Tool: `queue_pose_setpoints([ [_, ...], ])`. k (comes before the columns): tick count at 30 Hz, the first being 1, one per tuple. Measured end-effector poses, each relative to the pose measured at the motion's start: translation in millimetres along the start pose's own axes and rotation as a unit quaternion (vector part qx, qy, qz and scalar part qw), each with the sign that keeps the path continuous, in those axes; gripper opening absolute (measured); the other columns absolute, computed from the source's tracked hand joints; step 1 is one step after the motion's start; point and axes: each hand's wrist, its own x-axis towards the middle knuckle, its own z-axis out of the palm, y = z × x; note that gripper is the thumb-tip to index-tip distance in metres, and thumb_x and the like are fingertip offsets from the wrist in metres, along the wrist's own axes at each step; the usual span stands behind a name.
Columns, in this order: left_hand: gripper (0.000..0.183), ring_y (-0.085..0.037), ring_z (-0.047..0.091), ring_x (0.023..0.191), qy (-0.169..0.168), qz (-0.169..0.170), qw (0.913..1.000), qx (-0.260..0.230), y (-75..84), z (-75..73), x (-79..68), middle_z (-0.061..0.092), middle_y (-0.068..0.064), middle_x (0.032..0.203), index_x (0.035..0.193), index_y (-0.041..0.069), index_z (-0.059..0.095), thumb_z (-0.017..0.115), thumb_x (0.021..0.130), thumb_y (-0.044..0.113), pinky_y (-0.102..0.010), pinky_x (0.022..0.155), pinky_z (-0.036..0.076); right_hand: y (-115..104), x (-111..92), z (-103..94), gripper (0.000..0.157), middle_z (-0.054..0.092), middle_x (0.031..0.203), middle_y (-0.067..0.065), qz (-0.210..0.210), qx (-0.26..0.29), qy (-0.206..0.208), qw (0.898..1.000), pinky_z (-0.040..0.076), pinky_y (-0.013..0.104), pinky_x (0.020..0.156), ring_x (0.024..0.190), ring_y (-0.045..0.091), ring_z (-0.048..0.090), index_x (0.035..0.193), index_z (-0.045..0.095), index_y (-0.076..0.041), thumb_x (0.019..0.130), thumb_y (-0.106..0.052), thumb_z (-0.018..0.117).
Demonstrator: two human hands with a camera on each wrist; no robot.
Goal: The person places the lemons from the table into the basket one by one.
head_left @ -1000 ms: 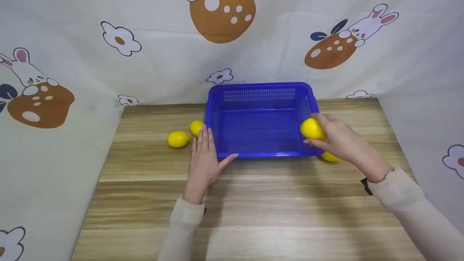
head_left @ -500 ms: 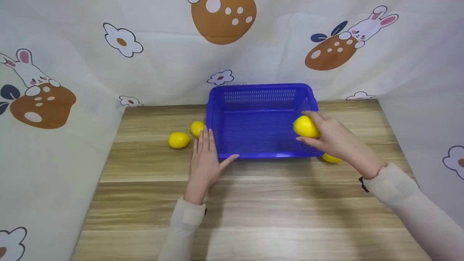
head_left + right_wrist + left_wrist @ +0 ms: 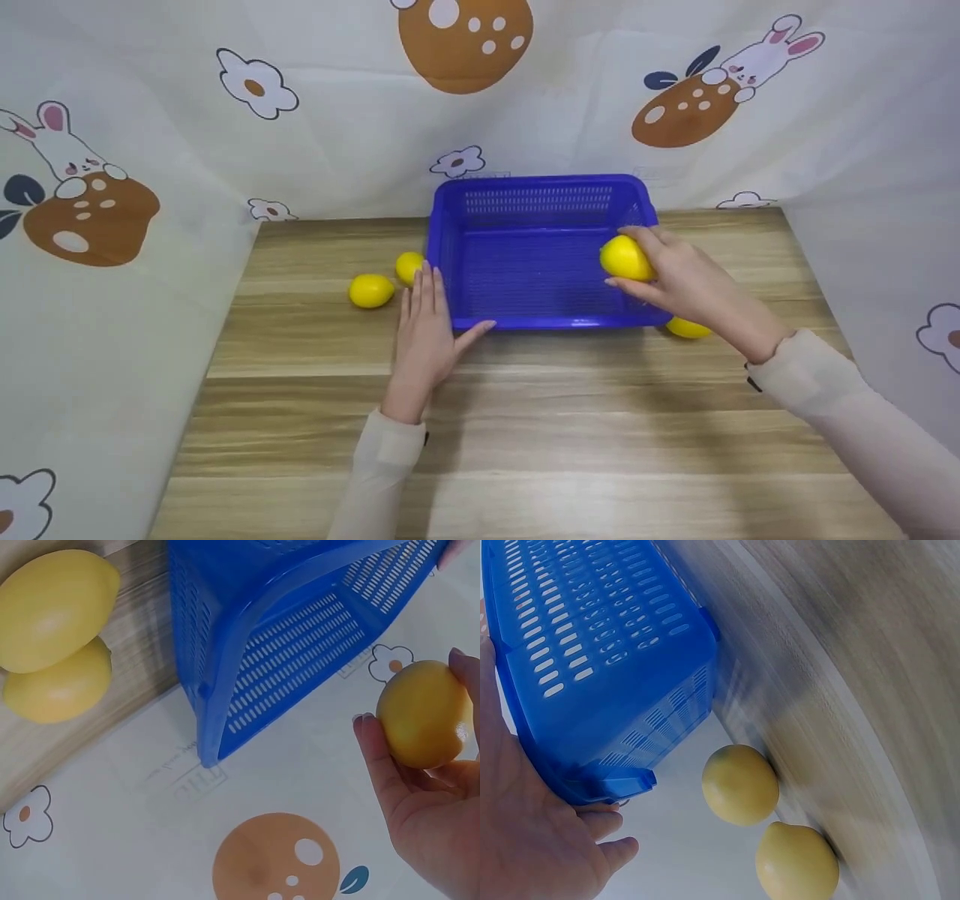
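Observation:
A lemon [image 3: 625, 258] is held in my right hand [image 3: 694, 283], between the curled fingers and thumb, over the right part of a blue plastic basket [image 3: 555, 323]. In the right wrist view this held lemon [image 3: 422, 714] is at the right, above the basket's rim. My left hand [image 3: 426, 343] rests at the basket's front left corner with straight fingers along its left side and the thumb on the front rim. Two lemons lie left of the basket, one lemon [image 3: 370, 290] fully visible, the other lemon [image 3: 409, 267] partly behind the left fingers.
Right of the basket, a lemon [image 3: 688, 328] lies partly hidden under the right hand. The right wrist view shows two lemons there, a nearer lemon [image 3: 56, 611] overlapping a farther lemon [image 3: 64, 682]. Behind the wooden table [image 3: 525, 420] hangs a patterned cloth [image 3: 337, 112].
My right hand has carried the lemon leftward from the basket's right rim to above its inside. The left hand has stayed on the basket.

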Motion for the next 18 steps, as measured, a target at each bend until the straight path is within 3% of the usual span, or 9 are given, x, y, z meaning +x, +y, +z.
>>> queue_pose_setpoints([
  [18,0.118,-0.038,0.006,0.164,-0.002,-0.002,1.0,-0.008,-0.2,0.2,0.3,0.005,-0.027,0.175,0.164,-0.01,0.014,0.057,0.094,0.076,-0.054,0.133,0.007,-10.2,21.9,-5.7,0.069,0.062,0.126,0.029,0.016,-0.002,-0.025,1.0,0.064,0.053,0.083,0.093,0.039,0.067,0.146,0.048,0.005,0.098,-0.036,0.077],
])
